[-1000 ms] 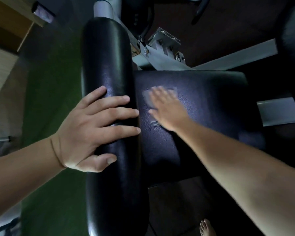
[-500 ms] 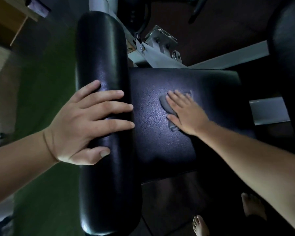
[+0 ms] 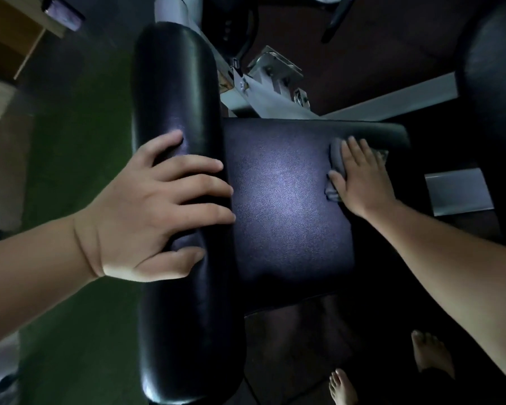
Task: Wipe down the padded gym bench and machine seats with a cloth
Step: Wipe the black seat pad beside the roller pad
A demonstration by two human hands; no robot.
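A black padded seat (image 3: 287,200) lies flat in the middle of the head view. A long black padded backrest (image 3: 176,97) runs along its left side. My left hand (image 3: 155,211) rests on the backrest with its fingers spread over the pad and the thumb lower down on it. My right hand (image 3: 360,173) presses flat on a small grey cloth (image 3: 335,154) near the seat's far right corner. Most of the cloth is hidden under the palm.
A grey metal frame with a bracket (image 3: 272,86) sits behind the seat. Another black pad (image 3: 491,68) stands at the upper right, with a grey plate (image 3: 456,191) below it. Green flooring (image 3: 79,159) lies to the left. Bare feet (image 3: 342,387) stand on the dark floor below.
My right hand has slid the cloth across the seat from near the backrest to the far right corner. My left hand stays on the backrest.
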